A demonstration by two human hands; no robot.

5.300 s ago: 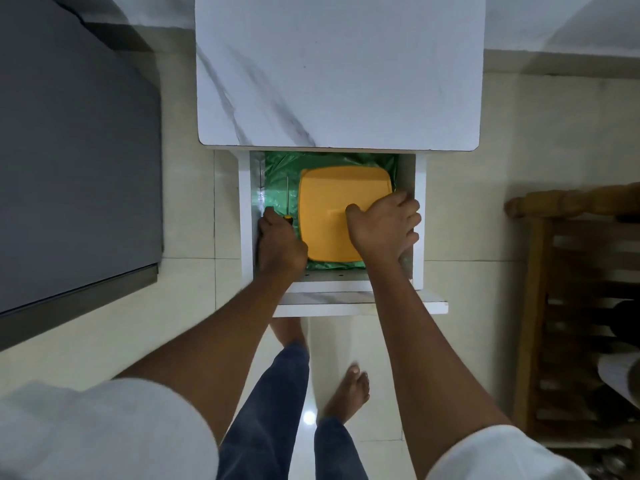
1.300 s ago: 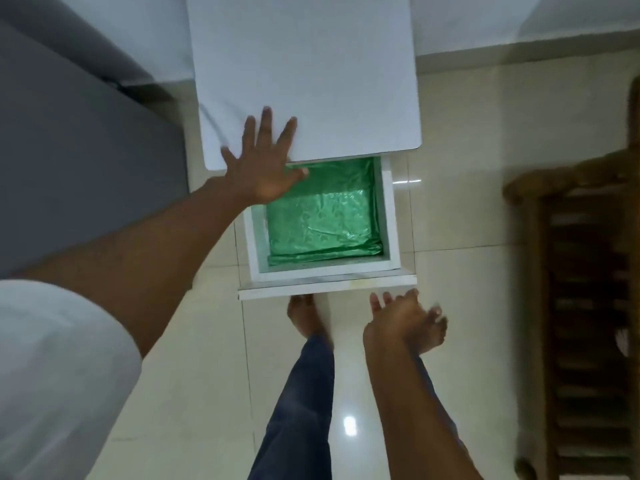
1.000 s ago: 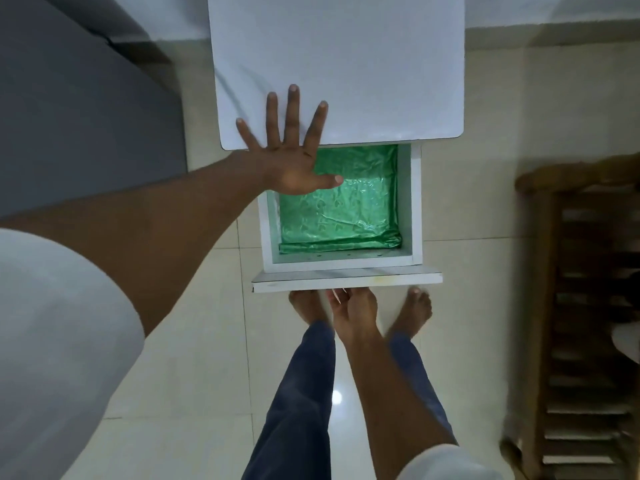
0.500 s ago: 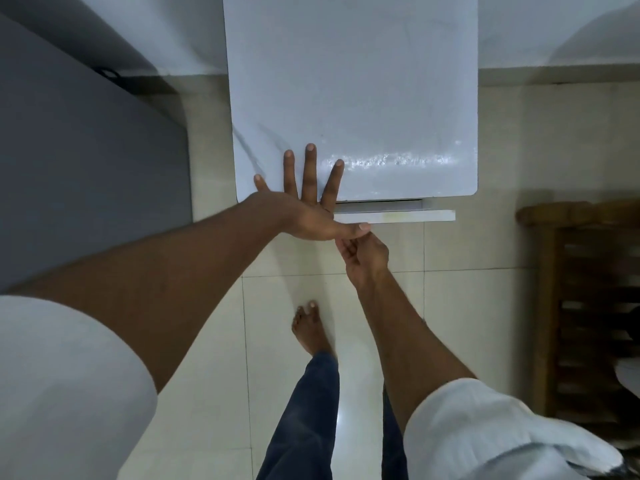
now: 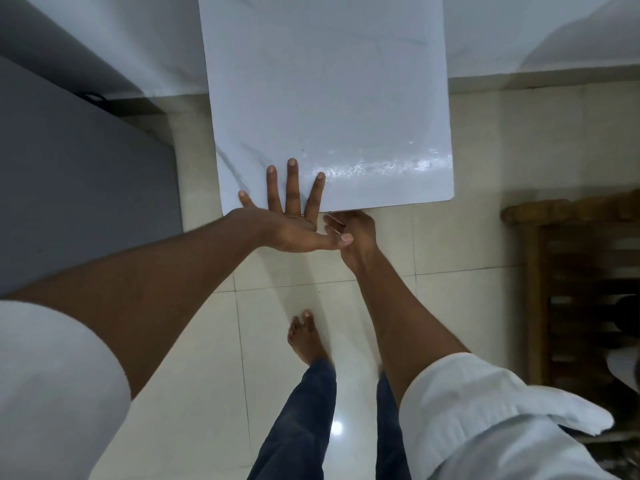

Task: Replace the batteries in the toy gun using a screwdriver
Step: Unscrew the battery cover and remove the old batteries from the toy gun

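No toy gun, batteries or screwdriver anywhere in view, so I can't tell how far the job is; judging by this alone, the swap itself isn't shown underway. My left hand [image 5: 294, 220] lies flat, fingers spread straight, on the near edge of the white table [image 5: 329, 98], holding nothing. My right hand [image 5: 353, 237] sits just beside its thumb, tucked under the table lip. Fingers partly hidden; can't tell if it's gripping anything.
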